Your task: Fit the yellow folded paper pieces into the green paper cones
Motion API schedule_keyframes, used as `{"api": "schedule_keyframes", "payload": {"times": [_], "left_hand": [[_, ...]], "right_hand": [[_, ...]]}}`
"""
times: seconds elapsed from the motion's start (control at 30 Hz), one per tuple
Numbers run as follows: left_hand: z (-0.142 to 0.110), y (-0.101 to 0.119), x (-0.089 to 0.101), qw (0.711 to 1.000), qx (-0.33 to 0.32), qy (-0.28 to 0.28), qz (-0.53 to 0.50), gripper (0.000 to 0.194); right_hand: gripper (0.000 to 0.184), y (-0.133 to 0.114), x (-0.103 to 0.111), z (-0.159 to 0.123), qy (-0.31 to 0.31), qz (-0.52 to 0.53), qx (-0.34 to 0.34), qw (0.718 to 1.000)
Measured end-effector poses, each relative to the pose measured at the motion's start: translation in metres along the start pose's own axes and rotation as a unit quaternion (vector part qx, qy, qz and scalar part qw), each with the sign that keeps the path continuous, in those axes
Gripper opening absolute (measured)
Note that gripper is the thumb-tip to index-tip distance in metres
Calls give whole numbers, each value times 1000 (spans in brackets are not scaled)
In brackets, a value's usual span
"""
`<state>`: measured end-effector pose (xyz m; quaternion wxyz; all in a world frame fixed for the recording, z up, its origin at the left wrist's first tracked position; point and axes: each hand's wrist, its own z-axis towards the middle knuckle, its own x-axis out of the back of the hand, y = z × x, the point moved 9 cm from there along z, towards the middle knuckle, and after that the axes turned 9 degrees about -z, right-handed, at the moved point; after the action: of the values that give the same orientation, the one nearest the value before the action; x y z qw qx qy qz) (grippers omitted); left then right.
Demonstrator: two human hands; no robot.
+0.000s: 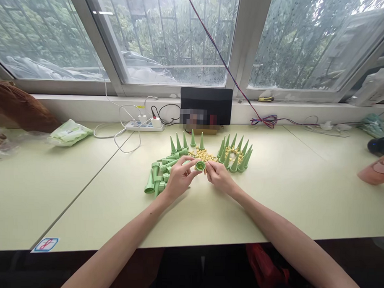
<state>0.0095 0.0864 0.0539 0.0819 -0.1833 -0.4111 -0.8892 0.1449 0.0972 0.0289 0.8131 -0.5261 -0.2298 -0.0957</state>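
Note:
My left hand (179,177) grips a hollow green plastic cone (200,165) between thumb and fingers, its round open end turned toward me. At the cone's right side, my right hand (220,177) is closed in a pinch close to the rim. What sits between its fingertips is too small to make out. Just behind both hands lies a loose pile of small yellow pieces (204,154). More green cones (149,184) with ribbed collars lie heaped left of my left hand. Beyond my right hand, several green spikes (241,164) stand points up around more yellow bits.
A dark screen (206,106) stands at the back against the sill. Left of it are a power strip (145,124) with white cables and a green packet (71,132). Bundled wires (264,120) lie behind on the right. A pinkish cup (376,169) is at the far right.

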Motion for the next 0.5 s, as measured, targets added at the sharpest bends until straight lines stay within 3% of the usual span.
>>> {"api": "schedule_keyframes", "payload": {"times": [0.13, 0.27, 0.4, 0.5], "left_hand": [[2, -5, 0, 995, 86, -2, -49, 34], [0, -18, 4, 966, 195, 32, -165, 34], [-5, -31, -12, 933, 267, -28, -239, 53], [-8, -34, -20, 920, 288, -63, -259, 53]], "right_hand": [[37, 3, 9, -1, 54, -11, -10, 998], [34, -2, 20, -3, 102, -63, 15, 993], [31, -16, 18, -4, 99, -101, 90, 986], [30, -20, 13, -5, 85, -112, 114, 983]]}}
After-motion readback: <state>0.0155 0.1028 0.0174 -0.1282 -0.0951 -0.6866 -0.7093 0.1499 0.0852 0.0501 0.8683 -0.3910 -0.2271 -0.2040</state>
